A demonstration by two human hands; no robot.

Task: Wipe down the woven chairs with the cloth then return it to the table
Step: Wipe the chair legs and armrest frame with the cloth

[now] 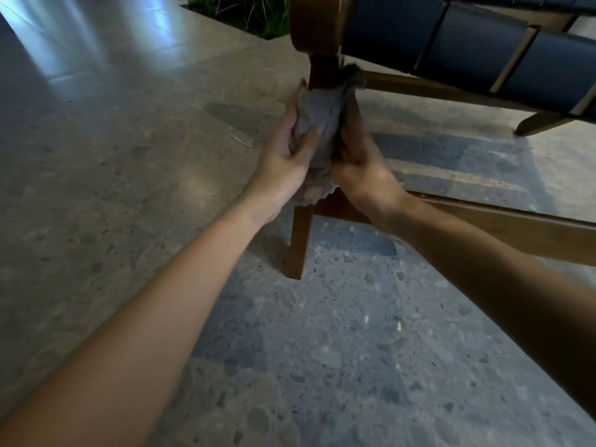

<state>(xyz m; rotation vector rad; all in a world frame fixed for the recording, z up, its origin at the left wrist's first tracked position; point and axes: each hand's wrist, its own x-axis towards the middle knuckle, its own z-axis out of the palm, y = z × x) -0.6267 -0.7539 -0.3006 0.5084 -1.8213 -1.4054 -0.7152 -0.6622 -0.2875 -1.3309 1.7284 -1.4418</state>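
Observation:
A grey cloth (322,121) is wrapped round the front wooden leg (300,243) of a woven chair (477,50) with dark blue straps and a brown frame. My left hand (287,150) grips the cloth from the left, thumb across its front. From the right, my right hand (358,156) grips the same cloth, fingers curled round the leg. The part of the leg under the cloth is hidden. The cloth's ragged lower edge hangs just below my wrists.
Speckled stone floor (129,188) spreads all around. A wooden side rail (503,227) runs right from the leg, and a rear leg (541,122) touches the floor at the far right. Green plants (251,14) grow at the top.

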